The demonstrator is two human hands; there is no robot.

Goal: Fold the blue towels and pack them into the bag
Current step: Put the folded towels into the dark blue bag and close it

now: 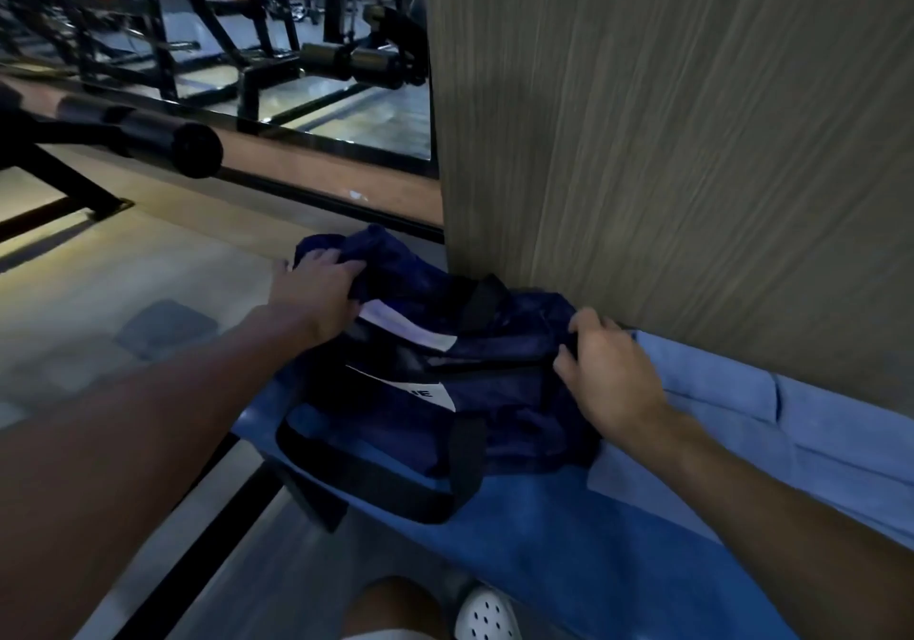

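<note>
A navy bag (494, 392), black-strapped with white panels, lies slumped and crumpled on a royal-blue towel (569, 540) spread flat beneath it and running toward 5 o'clock; pale-blue towels (791, 422) lie folded just beside it at 3 o'clock.

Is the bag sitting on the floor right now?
No, the bag rests on a spread blue towel, raised above the floor, with the left hand and right hand gripping its ends.
</note>
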